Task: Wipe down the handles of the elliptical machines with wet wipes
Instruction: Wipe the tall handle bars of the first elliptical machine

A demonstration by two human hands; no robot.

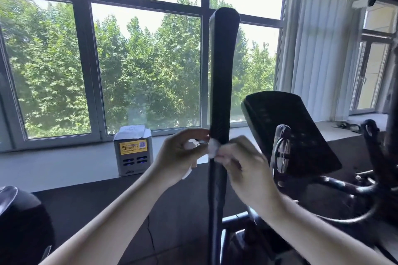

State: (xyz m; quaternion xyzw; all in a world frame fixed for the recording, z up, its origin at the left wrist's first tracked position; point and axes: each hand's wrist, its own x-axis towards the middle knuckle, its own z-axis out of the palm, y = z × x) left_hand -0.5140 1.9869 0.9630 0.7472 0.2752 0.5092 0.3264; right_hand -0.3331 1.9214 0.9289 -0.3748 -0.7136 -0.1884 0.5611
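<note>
A wide window (140,60) with dark frames fills the far wall, its panes full of green trees, and one pale pleated curtain (316,49) hangs at its right end. Below it runs a long grey sill (64,170), on which stands one small boxy charging station (133,153), grey with a yellow label and four lit slots. Nearer, one elliptical machine takes up the right half of the scene: its black console (288,133) is a flat rounded slab tilted back, with dark curved tubing beneath it at the right. One tall handle (221,84) rises upright through the middle of the scene, black, with a finely textured grip, widening to a rounded top. Two bare forearms reach up from the near edge and meet at this handle about midway along its height. The left hand (181,153) sits just left of the handle with its fingers curled, pinching a white wet wipe (213,149) whose loose end hangs below the palm. The right hand (243,161) sits just right of the handle, fingers bent inward, pinching the same wipe where it is bunched against the front of the handle. The wipe is soft, crumpled and partly blurred.
</note>
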